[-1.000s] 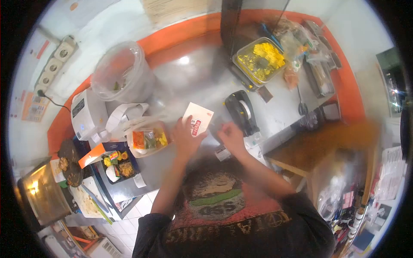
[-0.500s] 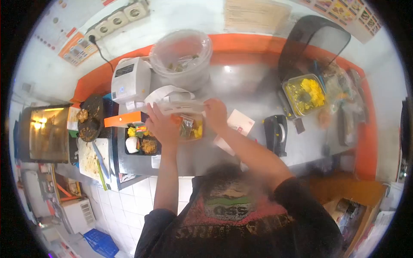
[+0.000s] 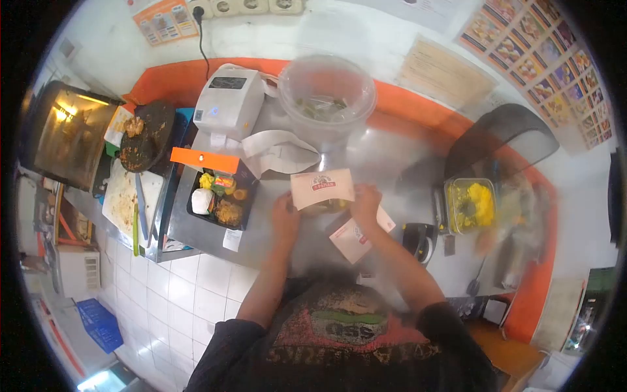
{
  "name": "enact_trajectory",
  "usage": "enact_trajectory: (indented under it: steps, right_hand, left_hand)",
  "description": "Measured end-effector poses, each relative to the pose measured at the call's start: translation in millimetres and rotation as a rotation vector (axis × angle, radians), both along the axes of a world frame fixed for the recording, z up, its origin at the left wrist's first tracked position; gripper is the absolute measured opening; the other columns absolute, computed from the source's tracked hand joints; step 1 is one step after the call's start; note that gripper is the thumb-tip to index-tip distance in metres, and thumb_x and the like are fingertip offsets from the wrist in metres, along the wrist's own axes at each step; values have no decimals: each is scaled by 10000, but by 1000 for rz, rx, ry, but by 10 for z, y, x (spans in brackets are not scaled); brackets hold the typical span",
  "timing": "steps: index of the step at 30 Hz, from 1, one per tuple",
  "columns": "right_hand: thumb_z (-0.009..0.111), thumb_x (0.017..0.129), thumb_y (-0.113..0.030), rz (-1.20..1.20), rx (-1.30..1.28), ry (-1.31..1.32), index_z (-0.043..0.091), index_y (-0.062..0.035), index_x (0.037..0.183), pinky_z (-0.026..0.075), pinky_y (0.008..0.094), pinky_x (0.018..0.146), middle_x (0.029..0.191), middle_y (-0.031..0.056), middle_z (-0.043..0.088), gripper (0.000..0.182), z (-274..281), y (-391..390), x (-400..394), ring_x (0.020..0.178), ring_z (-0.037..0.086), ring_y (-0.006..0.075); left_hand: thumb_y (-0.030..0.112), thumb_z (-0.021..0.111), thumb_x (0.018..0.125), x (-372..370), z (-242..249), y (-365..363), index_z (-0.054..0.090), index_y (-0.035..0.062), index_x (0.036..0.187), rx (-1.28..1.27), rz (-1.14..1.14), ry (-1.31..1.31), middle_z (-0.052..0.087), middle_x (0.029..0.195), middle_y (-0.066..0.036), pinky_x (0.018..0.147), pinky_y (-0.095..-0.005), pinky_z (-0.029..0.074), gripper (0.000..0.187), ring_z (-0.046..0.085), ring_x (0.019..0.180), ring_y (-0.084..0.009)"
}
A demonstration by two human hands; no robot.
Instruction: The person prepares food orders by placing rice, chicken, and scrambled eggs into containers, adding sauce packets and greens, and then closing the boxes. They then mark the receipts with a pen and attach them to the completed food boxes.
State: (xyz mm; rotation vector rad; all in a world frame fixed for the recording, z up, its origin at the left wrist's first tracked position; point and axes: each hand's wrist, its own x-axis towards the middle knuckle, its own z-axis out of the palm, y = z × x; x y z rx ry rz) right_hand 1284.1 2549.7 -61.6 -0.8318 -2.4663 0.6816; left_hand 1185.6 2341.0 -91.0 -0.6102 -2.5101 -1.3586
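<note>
While both hands work at the steel counter (image 3: 366, 157), a printed paper sleeve (image 3: 322, 188) sits over a meal tray just right of the open bento box (image 3: 219, 199) — the left hand (image 3: 285, 219) grips its left end, the right hand (image 3: 366, 202) its right end, fingers clamped on the edges. Judged light, thin and easily creased, it is best held by its short ends, as now. A second printed card (image 3: 356, 236) lies below the right hand. Half a second ago the tray's food showed uncovered between the hands; now the sleeve hides it, and the card lies nearer the person.
</note>
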Motion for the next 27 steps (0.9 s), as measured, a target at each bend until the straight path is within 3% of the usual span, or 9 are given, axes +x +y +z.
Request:
enact_trajectory:
  steps: [2, 5, 8, 12, 15, 18, 21, 24, 27]
  right_hand:
    - [735, 777, -170, 76, -29, 72, 596, -31, 777, 462, 382, 795, 794, 154, 662, 197, -127, 72, -71, 831, 619, 310]
    - [742, 774, -181, 115, -459, -38, 568, -10, 792, 496, 386, 705, 733, 166, 650, 245, 268, 175, -79, 744, 644, 313]
    - [734, 768, -117, 181, -407, -133, 570, 4, 806, 516, 391, 665, 772, 187, 671, 207, 423, 226, -24, 710, 662, 324]
    - [692, 781, -29, 196, -427, -129, 561, 18, 784, 529, 362, 703, 820, 196, 689, 140, 336, 163, 38, 788, 688, 305]
    - [650, 794, 36, 317, -267, 55, 621, -4, 1000, 537, 323, 715, 982, 193, 699, 212, 163, 214, 90, 843, 699, 303]
    - [725, 767, -67, 244, -570, -52, 533, -77, 1328, 471, 414, 929, 1198, 171, 653, 592, 293, 163, 151, 1059, 649, 305]
    - [787, 727, -225, 481, -60, -380, 324, -131, 1512, 226, 561, 1089, 1303, 140, 604, 916, 339, 212, 273, 1251, 527, 294]
    - [819, 669, -369, 537, -205, -389, 388, -115, 1484, 53, 605, 1089, 1319, 108, 603, 956, 299, 348, 315, 1324, 435, 265]
    - [821, 671, -375, 527, -266, -412, 442, -148, 1461, 133, 571, 1075, 1358, 57, 584, 905, 306, 383, 283, 1256, 483, 250]
  left_hand:
    - [62, 665, 821, -21, -122, 99, 622, -17, 929, 195, 26, -116, 674, 921, -147, 763, -415, 499, 140, 648, 828, -325]
    - [83, 660, 853, -29, 58, 28, 621, -34, 933, -22, 63, -447, 698, 964, -152, 802, -392, 511, 147, 673, 901, -284]
    - [126, 667, 814, 7, 659, -71, 604, -19, 970, -72, 3, -613, 676, 1078, -204, 857, -429, 491, 222, 638, 971, -373]
    - [33, 620, 785, 9, 210, -173, 605, -22, 1060, 68, -158, -346, 666, 1111, -217, 867, -423, 493, 280, 633, 986, -376]
    - [-24, 596, 759, 51, 213, -159, 581, -9, 1219, 114, -162, -327, 658, 1127, -217, 887, -429, 488, 460, 625, 1001, -381]
    - [-28, 608, 749, 101, 366, -174, 514, 19, 1360, -4, -220, -231, 646, 1152, -219, 908, -426, 483, 619, 615, 1017, -376]
    - [46, 664, 756, 74, 469, -270, 475, 44, 1411, -203, -380, -104, 634, 1167, -219, 918, -422, 480, 682, 600, 1028, -372]
    - [145, 727, 772, 63, 533, -329, 469, 68, 1419, -237, -468, -14, 635, 1160, -213, 924, -437, 471, 702, 585, 1047, -379]
    - [219, 774, 773, 21, 479, -342, 467, 98, 1427, -224, -487, -136, 643, 1156, -206, 935, -464, 458, 733, 576, 1066, -394]
